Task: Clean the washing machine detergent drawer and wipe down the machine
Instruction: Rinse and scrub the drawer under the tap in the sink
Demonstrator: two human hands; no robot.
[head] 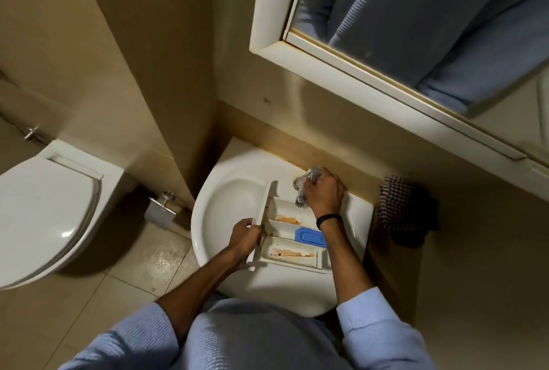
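A white detergent drawer (pixel 292 239) lies across the white washbasin (pixel 234 191), its front panel toward the left. Two of its compartments carry orange-brown residue, and a blue insert (pixel 309 235) sits in the middle one. My left hand (pixel 245 237) grips the drawer at its front panel end. My right hand (pixel 323 191) is curled round the chrome tap (pixel 304 188) at the back of the basin, above the drawer's far compartment. I see no water flowing.
A checked cloth (pixel 401 209) hangs on the wall right of the basin. A closed white toilet (pixel 47 215) stands at left, with a metal holder (pixel 160 209) beside it. A framed mirror (pixel 416 22) hangs above the basin. Tiled floor lies below.
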